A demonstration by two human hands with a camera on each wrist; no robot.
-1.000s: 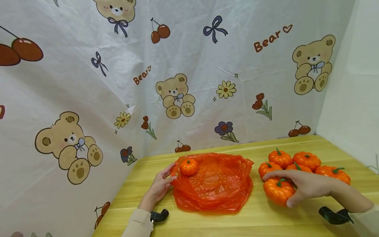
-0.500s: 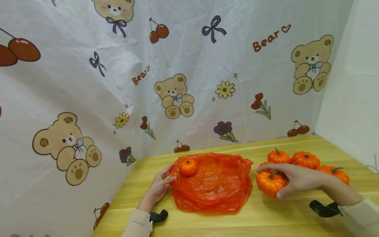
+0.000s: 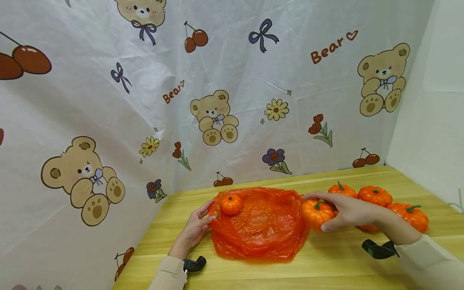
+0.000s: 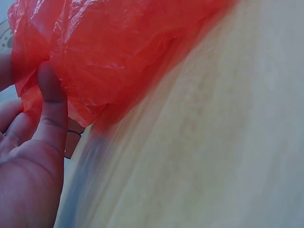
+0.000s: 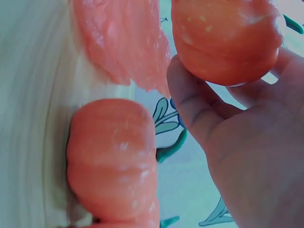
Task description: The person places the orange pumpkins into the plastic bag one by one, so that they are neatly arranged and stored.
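My right fingers [image 3: 330, 224] are clamped on a pumpkin [image 3: 314, 215], arched over it, thumb nearest me; just left of them, the red bag [image 3: 259, 246], its left rim pinched in my left fingers [image 4: 52, 99]; other pumpkins [image 3: 375, 196] right of the right fingers; looks like the carry-to-bag step; next likely calls for shifting left over the opening, then release.

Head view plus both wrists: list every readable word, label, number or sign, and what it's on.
"Bear" with a heart: backdrop, upper right.
"Bear" with a heart, smaller: backdrop, farther left and lower.
Red mark at the left edge: cut off, unreadable.
Bag, pumpkins: no text visible.
Wrist views: none readable.
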